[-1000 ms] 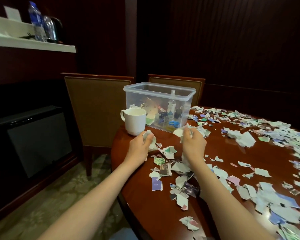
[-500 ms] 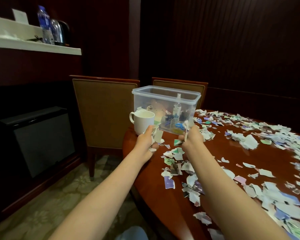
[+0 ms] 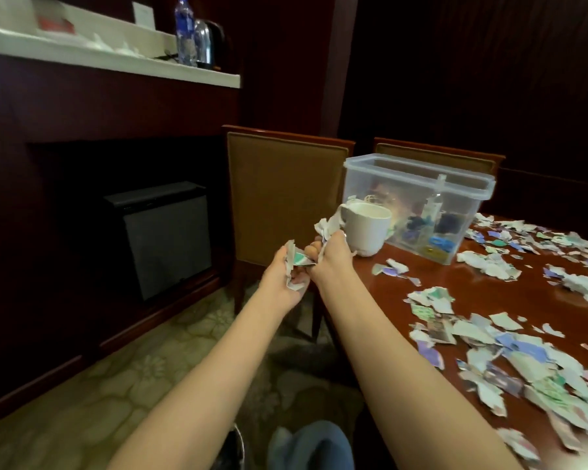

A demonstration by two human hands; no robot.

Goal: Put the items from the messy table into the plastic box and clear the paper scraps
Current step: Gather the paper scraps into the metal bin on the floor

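My left hand (image 3: 282, 276) and my right hand (image 3: 330, 262) are close together just past the table's left edge, over the floor. Each grips a crumpled wad of torn paper scraps (image 3: 294, 257); more scraps stick up above the right hand's fingers. The clear plastic box (image 3: 418, 171) stands on the wooden table (image 3: 455, 293) behind a white mug (image 3: 365, 228), with small items inside it. Many more torn paper scraps (image 3: 510, 361) cover the tabletop to the right.
Two brown chairs (image 3: 282, 198) stand behind the table's left end. A dark cabinet (image 3: 163, 239) sits against the left wall under a white shelf (image 3: 116, 59) with bottles and a kettle. Patterned carpet lies below my arms.
Both hands lifted their handfuls of scraps off the table and moved left past the table edge, coming together. The camera turned left.
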